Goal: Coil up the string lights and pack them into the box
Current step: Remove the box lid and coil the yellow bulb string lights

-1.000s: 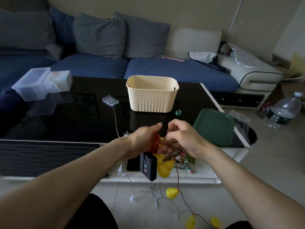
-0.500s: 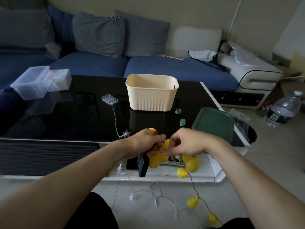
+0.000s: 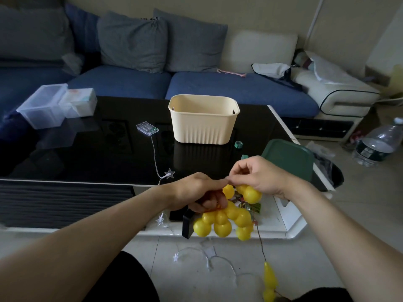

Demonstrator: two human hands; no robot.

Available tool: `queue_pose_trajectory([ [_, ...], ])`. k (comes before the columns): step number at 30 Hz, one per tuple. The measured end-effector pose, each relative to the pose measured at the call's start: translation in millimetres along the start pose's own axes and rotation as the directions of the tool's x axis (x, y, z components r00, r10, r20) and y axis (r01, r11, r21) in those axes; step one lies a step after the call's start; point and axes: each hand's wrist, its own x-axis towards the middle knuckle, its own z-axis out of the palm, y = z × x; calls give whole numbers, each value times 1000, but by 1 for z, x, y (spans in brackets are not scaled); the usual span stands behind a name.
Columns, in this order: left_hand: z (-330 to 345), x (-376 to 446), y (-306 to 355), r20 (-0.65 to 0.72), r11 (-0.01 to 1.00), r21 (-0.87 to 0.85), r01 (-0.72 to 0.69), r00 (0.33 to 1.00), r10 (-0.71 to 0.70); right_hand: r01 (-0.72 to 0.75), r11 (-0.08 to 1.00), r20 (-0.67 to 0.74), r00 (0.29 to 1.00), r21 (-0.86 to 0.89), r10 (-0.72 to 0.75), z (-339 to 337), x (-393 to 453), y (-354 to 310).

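Note:
My left hand (image 3: 197,192) grips a bunch of yellow pear-shaped string lights (image 3: 222,222) with their black battery box (image 3: 188,223) hanging below it. My right hand (image 3: 259,175) pinches the wire beside the left fingers, two yellow bulbs (image 3: 249,192) hanging under it. The wire runs down to more yellow bulbs (image 3: 270,282) near the floor. The cream box (image 3: 204,119) stands open on the black table, beyond both hands. A second string with white stars (image 3: 169,173) and a clear battery case (image 3: 147,128) trails off the table edge to the floor.
The green lid (image 3: 287,159) lies at the table's right edge. Two clear plastic containers (image 3: 54,104) sit at the far left of the black table (image 3: 87,155). A water bottle (image 3: 379,142) stands on the floor at right. A blue sofa is behind.
More yellow bulbs have been gathered into the bunch under my left hand. My right hand rose and closed in on the left hand, drawing up the wire from the floor.

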Motion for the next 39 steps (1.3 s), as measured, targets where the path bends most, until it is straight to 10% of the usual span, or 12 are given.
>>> queue_pose_trajectory([
  [15,-18,10,-11,-223,952,-246,182,945,-238,-158,942,-41,987,-295,153,-22,-11,-3],
  [24,-15,15,-9,-208,868,-488,95,953,-221,-115,939,-321,947,-325,4,0,-4,-7],
  [39,-19,13,-7,-406,692,-701,-175,895,-185,30,771,36,999,-636,-9,43,-3,-27],
])
